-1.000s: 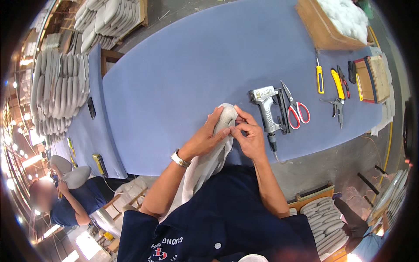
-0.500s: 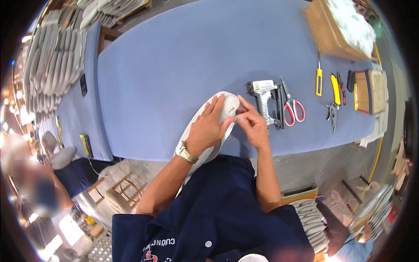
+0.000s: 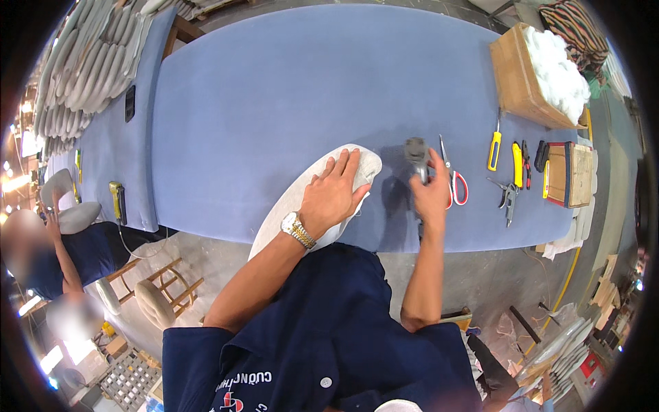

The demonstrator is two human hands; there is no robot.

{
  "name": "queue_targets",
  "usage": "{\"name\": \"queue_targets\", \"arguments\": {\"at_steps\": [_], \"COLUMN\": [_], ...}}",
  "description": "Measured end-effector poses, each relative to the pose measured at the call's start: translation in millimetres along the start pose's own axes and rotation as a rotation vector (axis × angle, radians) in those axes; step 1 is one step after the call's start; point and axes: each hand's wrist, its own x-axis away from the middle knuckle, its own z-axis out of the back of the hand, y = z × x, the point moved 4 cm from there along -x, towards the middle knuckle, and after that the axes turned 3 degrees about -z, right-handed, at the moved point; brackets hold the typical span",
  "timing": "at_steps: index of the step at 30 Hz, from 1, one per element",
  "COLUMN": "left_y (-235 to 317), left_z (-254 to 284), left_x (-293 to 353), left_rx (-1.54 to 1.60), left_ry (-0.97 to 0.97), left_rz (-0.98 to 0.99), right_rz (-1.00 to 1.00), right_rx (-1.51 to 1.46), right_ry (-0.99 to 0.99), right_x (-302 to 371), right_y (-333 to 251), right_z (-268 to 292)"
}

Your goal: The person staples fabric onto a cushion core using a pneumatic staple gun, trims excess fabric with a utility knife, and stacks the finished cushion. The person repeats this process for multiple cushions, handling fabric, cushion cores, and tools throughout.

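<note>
A light grey, curved fabric-covered pad (image 3: 278,230) lies at the table's near edge, partly against my body. My left hand (image 3: 334,199) rests flat on it, fingers stretched toward its rounded far end. A wristwatch is on that wrist. To the right of the pad, my right hand (image 3: 431,196) is closed around a silver and black staple gun (image 3: 416,150), lifted off the cloth and casting a shadow. Its lower part is mostly hidden by the hand. Just beyond that hand lie red-handled scissors (image 3: 458,187).
On the blue-covered table (image 3: 288,89) lie a yellow screwdriver (image 3: 494,151), a yellow cutter (image 3: 517,165), pliers and an air blow gun (image 3: 508,202). A cardboard box of white stuffing (image 3: 515,86) stands far right. Stacked grey pads (image 3: 89,62) and a co-worker are on the left.
My right hand has left the pad's edge, moved right and taken up the staple gun, turning it upright. My left hand stays on the pad. The view has shifted slightly.
</note>
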Motion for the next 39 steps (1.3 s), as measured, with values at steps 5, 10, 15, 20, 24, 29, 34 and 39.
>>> {"name": "queue_targets", "arguments": {"at_steps": [5,10,15,20,24,29,34,39], "left_y": [0,2,3,2,2,-2,-5,1], "left_z": [-1,-1,5,5,7,14,15,14], "left_x": [3,4,3,1,1,-3,-9,-8], "left_rx": [0.013,0.04,0.091,0.079,0.091,0.16,0.193,0.181], "left_ry": [0.018,0.02,-0.017,0.0,-0.019,-0.089,-0.143,-0.161], "left_rz": [0.001,0.006,0.025,0.005,0.015,0.004,0.022,0.049], "right_rz": [-0.222,0.044,0.15,0.121,0.086,0.096,0.052,0.06], "right_rx": [-0.499,-0.427,-0.338,-0.301,-0.241,-0.179,-0.084,0.031], "right_ry": [-0.245,-0.36,-0.381,-0.39,-0.4,-0.432,-0.495,-0.521], "right_x": [72,88,79,78,77,70,60,58], "right_y": [-45,-73,-80,-86,-88,-97,-109,-118], "right_z": [33,20,14,16,15,13,9,8]}}
